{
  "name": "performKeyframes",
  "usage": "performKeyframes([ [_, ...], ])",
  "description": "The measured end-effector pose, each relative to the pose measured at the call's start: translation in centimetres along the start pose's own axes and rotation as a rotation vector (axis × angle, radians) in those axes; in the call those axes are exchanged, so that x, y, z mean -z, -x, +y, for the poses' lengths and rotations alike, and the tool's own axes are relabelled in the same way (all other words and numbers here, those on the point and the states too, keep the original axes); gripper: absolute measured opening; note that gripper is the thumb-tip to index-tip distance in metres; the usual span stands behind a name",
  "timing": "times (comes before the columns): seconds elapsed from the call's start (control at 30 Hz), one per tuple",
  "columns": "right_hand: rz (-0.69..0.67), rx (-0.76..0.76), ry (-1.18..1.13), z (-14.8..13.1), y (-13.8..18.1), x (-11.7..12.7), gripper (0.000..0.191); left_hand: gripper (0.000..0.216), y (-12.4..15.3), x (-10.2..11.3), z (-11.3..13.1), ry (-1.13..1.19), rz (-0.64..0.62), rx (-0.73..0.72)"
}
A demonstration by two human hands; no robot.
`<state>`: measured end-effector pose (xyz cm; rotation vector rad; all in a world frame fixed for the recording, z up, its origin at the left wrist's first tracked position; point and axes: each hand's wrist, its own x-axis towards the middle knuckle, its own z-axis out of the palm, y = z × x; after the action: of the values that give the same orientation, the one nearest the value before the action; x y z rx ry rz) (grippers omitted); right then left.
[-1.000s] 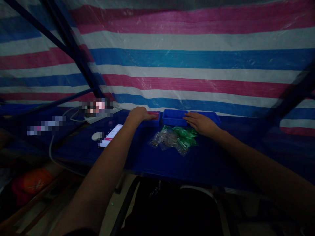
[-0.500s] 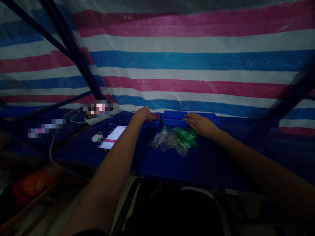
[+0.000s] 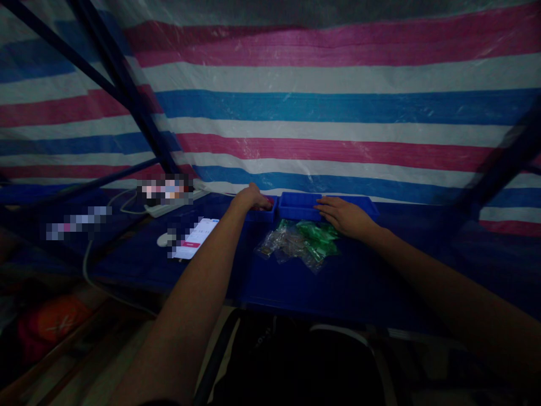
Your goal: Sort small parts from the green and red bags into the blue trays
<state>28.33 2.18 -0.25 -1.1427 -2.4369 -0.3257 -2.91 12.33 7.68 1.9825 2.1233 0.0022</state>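
My left hand (image 3: 252,198) reaches down into the left blue tray (image 3: 269,215), its fingers curled at something red (image 3: 271,200) there. What the fingertips pinch is too small and dark to make out. My right hand (image 3: 344,216) lies palm down with its fingers stretched out, at the middle blue tray (image 3: 296,212) and in front of the right blue tray (image 3: 368,206). Close below the trays lie clear plastic bags (image 3: 285,243) with small dark contents, beside green bags (image 3: 315,237).
A lit phone (image 3: 196,239) and a round white object (image 3: 165,239) lie left of my left forearm on the blue table (image 3: 287,282). Farther left are a white power strip (image 3: 156,211) and a cable (image 3: 87,256). Blue metal posts (image 3: 143,124) and striped sheeting (image 3: 321,107) stand behind.
My left hand has shifted slightly right within the left tray, and less of the red thing shows. My right hand stays in place. The view has moved a little.
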Motion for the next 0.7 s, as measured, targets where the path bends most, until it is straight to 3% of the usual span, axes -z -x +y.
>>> performKeyframes([
  [0.23,0.008,0.005,-0.009,0.1,-0.1,-0.1,0.041,0.097,0.8,0.2,0.1,-0.024,0.044,-0.073],
  [0.43,0.003,0.007,0.007,0.3,-0.1,-0.3,0.041,0.093,1.5,0.5,-1.4,0.031,0.082,-0.205],
  [0.6,0.001,0.013,0.009,0.1,-0.1,0.0,0.041,0.083,2.3,2.7,-3.1,0.088,0.202,-0.303],
  [0.7,0.004,0.01,0.014,0.1,-0.1,0.1,0.041,0.081,4.0,4.7,-4.1,0.254,0.266,-0.331],
])
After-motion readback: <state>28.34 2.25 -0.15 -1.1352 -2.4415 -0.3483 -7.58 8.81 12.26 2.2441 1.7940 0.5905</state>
